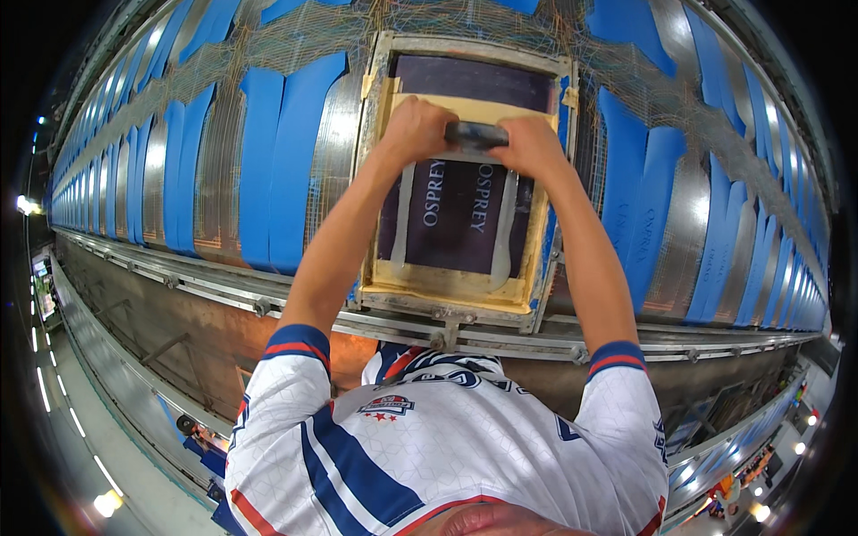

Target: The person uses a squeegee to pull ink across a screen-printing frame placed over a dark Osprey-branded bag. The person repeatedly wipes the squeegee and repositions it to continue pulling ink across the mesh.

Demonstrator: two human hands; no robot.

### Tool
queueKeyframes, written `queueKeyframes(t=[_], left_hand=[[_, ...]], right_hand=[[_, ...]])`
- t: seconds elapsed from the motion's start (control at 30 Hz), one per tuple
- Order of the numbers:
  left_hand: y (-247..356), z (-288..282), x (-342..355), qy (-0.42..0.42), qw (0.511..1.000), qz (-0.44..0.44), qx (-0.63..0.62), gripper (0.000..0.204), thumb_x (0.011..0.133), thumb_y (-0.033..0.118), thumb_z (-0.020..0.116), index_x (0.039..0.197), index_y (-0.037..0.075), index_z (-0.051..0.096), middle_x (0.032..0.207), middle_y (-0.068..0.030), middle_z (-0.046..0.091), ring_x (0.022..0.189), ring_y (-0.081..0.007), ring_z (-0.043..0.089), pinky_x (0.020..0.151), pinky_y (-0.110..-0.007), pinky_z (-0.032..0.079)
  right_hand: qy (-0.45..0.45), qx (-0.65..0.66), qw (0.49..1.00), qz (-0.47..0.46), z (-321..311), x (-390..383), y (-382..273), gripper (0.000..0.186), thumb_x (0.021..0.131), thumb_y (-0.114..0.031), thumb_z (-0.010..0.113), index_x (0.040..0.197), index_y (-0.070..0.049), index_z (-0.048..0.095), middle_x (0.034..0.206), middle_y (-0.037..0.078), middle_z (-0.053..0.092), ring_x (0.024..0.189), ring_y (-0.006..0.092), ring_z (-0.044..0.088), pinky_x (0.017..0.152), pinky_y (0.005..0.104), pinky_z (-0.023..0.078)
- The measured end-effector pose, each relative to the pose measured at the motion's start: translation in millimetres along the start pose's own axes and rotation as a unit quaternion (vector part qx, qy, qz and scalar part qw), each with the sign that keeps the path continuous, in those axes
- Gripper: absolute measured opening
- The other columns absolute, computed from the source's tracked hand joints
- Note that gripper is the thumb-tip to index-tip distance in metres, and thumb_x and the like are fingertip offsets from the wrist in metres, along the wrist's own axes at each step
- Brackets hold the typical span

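Observation:
Both of my hands are closed around the dark handle of a squeegee, my left hand at its left end and my right hand at its right. The squeegee lies across a screen printing frame, toward the far part of it. Inside the frame, the dark purple mesh shows two lines of pale lettering, bordered by yellowish tape. Two pale ink streaks run along the mesh, one on each side of the lettering. My hands and the handle hide the squeegee's blade.
Blue fabric pieces lie in rows on the long, shiny printing table, left and right of the frame. Some pieces on the right carry faint lettering. A metal rail with knobs runs along the near edge. Another long table stands behind at left.

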State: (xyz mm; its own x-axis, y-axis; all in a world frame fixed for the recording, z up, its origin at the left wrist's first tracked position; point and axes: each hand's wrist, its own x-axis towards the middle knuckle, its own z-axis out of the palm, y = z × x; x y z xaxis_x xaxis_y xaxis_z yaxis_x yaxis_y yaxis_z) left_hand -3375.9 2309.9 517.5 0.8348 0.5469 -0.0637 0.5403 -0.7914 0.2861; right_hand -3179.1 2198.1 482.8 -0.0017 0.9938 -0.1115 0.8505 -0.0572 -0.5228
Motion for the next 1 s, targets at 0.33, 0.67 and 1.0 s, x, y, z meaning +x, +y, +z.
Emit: queueKeyframes(t=[0.33,0.67,1.0], left_hand=[[64,24,-157,0.007,0.998,0.037,-0.049,0.024,0.064,0.029,0.085,0.077,0.015,0.070,0.075,-0.0024,0.068,0.076,-0.0219,0.066,0.078,-0.040,0.043],[-21,-2,20,0.036,0.998,0.053,0.004,0.036,0.062,0.037,0.088,0.085,0.012,0.075,0.073,-0.0103,0.069,0.078,-0.0344,0.067,0.080,-0.044,0.050],[64,29,-174,-0.016,0.998,0.046,-0.051,0.026,0.065,0.033,0.085,0.077,0.016,0.069,0.073,-0.0028,0.068,0.074,-0.0228,0.066,0.078,-0.039,0.043]], right_hand=[[-0.039,0.019,0.999,-0.029,38,-142,-70,0.026,0.071,-0.025,0.080,0.091,-0.012,0.069,0.085,0.008,0.069,0.088,0.0282,0.064,0.085,0.0431,0.046],[-0.057,0.021,0.995,0.079,-24,23,-7,0.033,0.073,-0.032,0.082,0.094,-0.008,0.073,0.086,0.019,0.071,0.084,0.0364,0.069,0.075,0.0463,0.053],[-0.093,-0.007,0.996,0.004,42,-153,-86,0.027,0.073,-0.031,0.081,0.091,-0.014,0.070,0.083,0.006,0.070,0.088,0.0246,0.066,0.081,0.0406,0.045]])
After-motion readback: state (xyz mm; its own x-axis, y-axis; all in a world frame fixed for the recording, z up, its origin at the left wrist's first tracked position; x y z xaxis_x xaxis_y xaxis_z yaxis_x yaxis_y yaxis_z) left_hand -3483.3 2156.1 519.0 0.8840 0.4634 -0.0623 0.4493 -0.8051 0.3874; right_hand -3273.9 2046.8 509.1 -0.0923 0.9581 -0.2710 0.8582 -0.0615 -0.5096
